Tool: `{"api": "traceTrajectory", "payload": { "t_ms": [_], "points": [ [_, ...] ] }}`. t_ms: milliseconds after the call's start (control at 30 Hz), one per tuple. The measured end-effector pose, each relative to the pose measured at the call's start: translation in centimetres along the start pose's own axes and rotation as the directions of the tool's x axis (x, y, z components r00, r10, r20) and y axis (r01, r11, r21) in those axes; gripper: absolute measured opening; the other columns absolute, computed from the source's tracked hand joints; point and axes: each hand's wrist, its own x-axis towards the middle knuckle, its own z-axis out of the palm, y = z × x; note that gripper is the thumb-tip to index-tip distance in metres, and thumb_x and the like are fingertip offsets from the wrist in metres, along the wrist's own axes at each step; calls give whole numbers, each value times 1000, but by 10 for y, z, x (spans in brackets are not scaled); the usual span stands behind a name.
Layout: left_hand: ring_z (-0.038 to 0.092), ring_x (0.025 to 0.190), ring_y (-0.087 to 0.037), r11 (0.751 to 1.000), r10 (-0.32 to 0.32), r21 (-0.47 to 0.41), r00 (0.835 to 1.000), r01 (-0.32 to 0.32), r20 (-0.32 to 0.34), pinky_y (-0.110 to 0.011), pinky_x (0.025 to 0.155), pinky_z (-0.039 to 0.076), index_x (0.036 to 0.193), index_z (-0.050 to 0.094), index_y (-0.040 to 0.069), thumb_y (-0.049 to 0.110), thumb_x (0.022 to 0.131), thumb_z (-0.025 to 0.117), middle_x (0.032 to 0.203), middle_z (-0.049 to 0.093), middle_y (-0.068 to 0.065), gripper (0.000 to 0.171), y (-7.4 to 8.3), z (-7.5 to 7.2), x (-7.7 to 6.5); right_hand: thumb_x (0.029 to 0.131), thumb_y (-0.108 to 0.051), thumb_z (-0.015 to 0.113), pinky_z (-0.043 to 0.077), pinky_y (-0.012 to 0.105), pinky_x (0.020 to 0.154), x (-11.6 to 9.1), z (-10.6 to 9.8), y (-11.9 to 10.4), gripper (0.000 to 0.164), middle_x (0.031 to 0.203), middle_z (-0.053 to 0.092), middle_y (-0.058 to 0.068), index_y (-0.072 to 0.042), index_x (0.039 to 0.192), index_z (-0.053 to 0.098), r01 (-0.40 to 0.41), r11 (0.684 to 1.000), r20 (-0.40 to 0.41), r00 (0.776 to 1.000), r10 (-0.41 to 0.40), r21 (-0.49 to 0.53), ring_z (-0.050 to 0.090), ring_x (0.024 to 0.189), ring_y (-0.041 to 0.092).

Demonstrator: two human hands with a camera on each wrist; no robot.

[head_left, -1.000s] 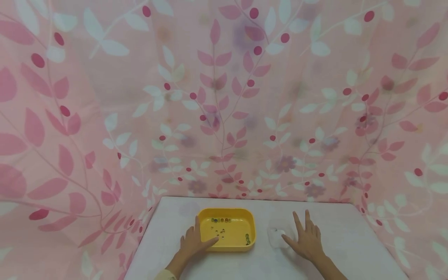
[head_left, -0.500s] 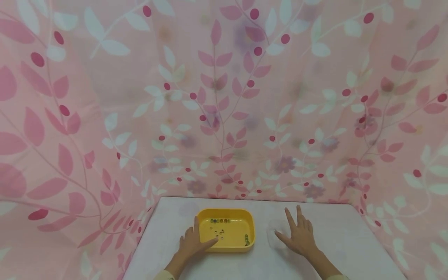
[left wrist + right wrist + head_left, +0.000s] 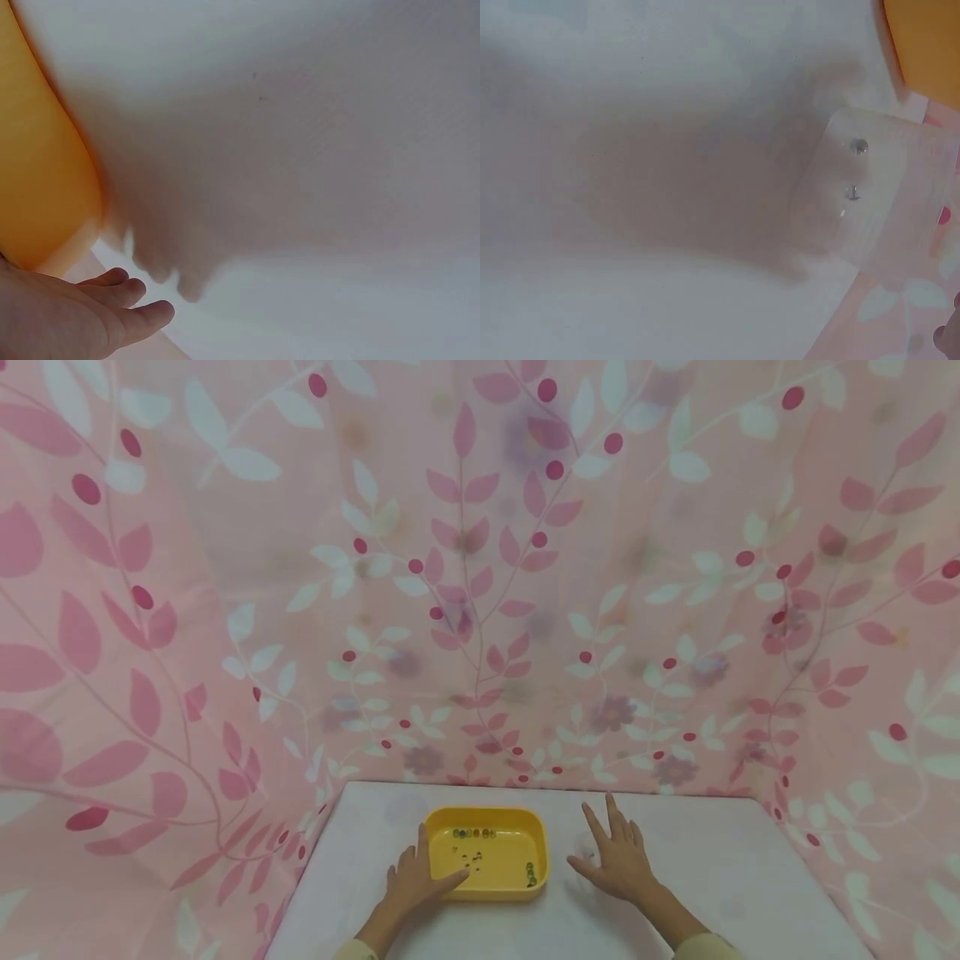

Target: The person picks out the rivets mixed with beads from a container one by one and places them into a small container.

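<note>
At the left front corner of a yellow tray (image 3: pixel 502 870), my left hand (image 3: pixel 411 878) rests with fingers straight along the outside and the thumb over the rim. The left wrist view shows its fingers (image 3: pixel 146 319) extended beside the tray's wall. My right hand (image 3: pixel 624 865) hovers with fingers spread, right of the tray, grasping nothing. Below it stands a clear plastic box (image 3: pixel 889 202), partly hidden by the hand in the head view. Two small clear round pieces (image 3: pixel 859 147) show in the box. Inside the tray lie a row of marbles (image 3: pixel 475 833), green marbles (image 3: pixel 530 873) and several tiny shiny pieces (image 3: pixel 472 859).
A white-covered table (image 3: pixel 720 877) carries the tray and box. Behind and on both sides hangs a pink leaf-patterned curtain (image 3: pixel 480 610). The table's back edge runs just beyond the tray.
My right hand has moved left over the clear box, closer to the tray, staying spread. The left hand and the tray have kept their places.
</note>
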Motion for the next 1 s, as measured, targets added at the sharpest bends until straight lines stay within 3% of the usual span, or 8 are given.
{"api": "traceTrajectory", "payload": {
  "t_ms": [433,767,1000],
  "points": [
    [47,127,-44,1000,14,16,999,-14,-29,-73,104,27,158,10,4,78,68,70,136,49,-30,130,-1,-2,2,82,-68,64,29,70,106,9,16,-13,90,162,16,24,-18,152,40,127,990,-25,991,-129,-57,36,138,45],
    [49,124,-44,1000,16,9,999,-16,-33,-73,103,28,158,12,4,74,69,72,134,51,-29,128,1,1,-1,83,-60,68,28,72,106,11,25,-19,87,162,14,25,-16,152,40,148,989,-19,989,-149,-25,35,139,46],
    [49,125,-44,1000,19,4,999,-19,-34,-73,103,29,158,11,5,78,68,69,135,51,-29,130,-1,1,0,83,-65,64,25,70,110,15,26,-29,89,165,9,21,-21,155,34,121,992,16,993,-121,-33,31,142,44]
  ]
}}
